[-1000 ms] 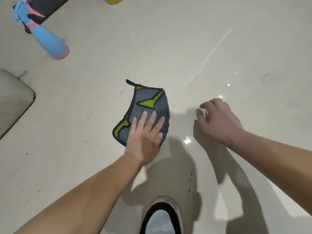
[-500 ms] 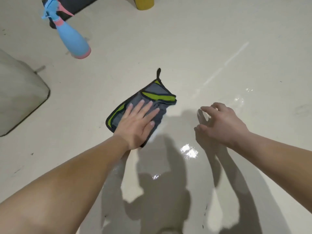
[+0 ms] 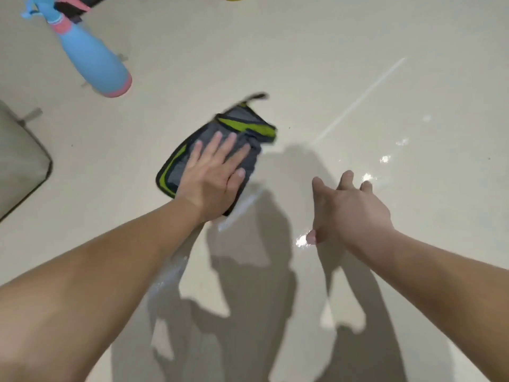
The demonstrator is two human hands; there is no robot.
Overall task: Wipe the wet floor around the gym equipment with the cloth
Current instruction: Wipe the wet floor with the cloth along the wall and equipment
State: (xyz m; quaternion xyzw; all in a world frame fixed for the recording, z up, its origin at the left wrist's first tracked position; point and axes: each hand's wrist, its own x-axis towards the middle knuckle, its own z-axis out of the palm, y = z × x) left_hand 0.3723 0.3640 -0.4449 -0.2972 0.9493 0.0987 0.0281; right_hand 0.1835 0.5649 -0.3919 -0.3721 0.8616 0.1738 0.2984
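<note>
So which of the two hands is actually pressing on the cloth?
The left hand, fingers flat on the grey-green cloth; the right hand is clear of it, holding nothing.

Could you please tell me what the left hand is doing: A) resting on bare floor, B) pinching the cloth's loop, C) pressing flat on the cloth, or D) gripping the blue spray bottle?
C: the left hand lies with straight fingers flat on the cloth.

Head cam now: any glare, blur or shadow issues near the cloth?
Head view: specular glare spots on the wet floor beside the right hand; cloth loop and edges motion-blurred under the left hand; hard arm shadows darken the floor nearer the camera; bottle leans, likely wide-angle distortion.
</note>
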